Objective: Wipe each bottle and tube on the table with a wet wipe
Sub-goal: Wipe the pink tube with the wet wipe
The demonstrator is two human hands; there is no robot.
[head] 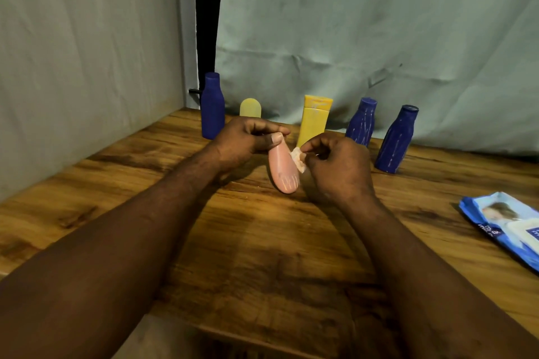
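Four bottles, two tubes

Pink plastic bottle: held above the wooden table, tilted, crumpled white wet wipe pressed against its side. Three dark blue plastic bottles, pale yellow bottle and yellow tube: upright along the rear edge.

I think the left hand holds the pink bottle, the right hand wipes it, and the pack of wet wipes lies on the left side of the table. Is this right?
Not quite. The head view shows the pack of wet wipes lying on the right side of the table, not the left. The rest holds: the left hand holds the pink bottle and the right hand wipes it.
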